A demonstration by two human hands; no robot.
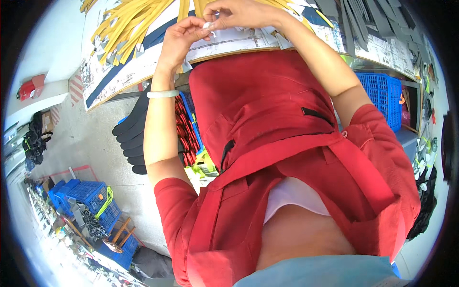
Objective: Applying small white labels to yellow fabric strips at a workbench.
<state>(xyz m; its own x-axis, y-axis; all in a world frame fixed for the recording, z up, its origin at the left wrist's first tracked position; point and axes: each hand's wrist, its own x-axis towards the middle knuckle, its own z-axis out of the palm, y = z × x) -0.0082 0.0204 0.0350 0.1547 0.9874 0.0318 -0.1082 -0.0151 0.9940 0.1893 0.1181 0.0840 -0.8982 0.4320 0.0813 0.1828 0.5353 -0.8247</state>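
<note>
Over the edge of the worktable (112,88), my two hands meet at the top of the view. A small white piece (207,26), perhaps paper or tape, is pinched between them; its exact kind is too small to tell. My left hand (183,39) has its thumb and fingers closed on one side of it, with a pale bangle (162,94) further down that arm. From the right, my right hand (239,13) grips it with the fingertips. Behind the hands lie many long yellow strips (128,24), fanned across the table.
Grey strips (354,24) hang over the table's right part. Beneath it stands a blue plastic crate (380,98). Dark stacked pieces (135,136) sit below the table on the left, by orange-and-black bundles (186,126). More blue crates (88,193) stand on the floor at lower left.
</note>
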